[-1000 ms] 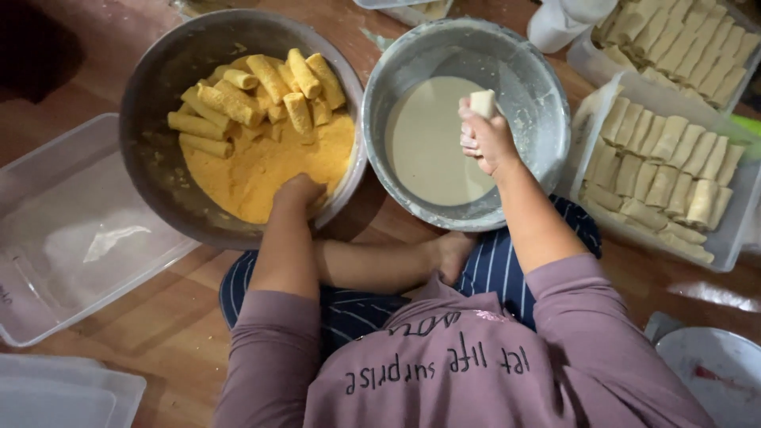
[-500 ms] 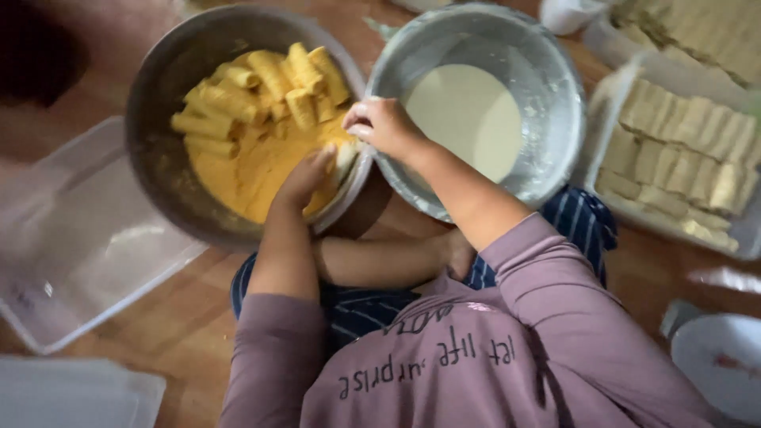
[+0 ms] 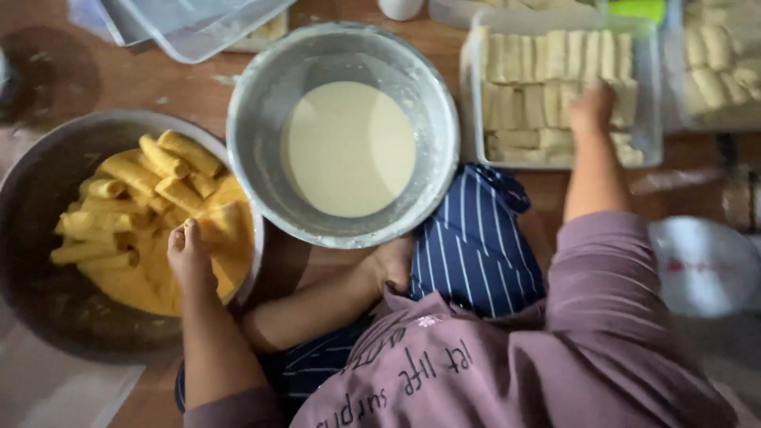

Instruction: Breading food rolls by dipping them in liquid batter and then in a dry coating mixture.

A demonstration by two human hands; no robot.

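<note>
Up top, a clear rectangular tray (image 3: 652,150) of pale uncoated rolls (image 3: 539,75) sits at the right, just beside the grey batter bowl (image 3: 261,87); more clear tubs (image 3: 190,28) crowd the upper left edge. The right hand (image 3: 593,107) rests on the pale rolls, blurred, so its grip cannot be told. The left hand (image 3: 190,257) lies loosely open on yellow crumbs in the dark metal bowl (image 3: 32,301), touching a coated roll (image 3: 226,226). Bare wooden floor (image 3: 111,75) shows between the bowls.
</note>
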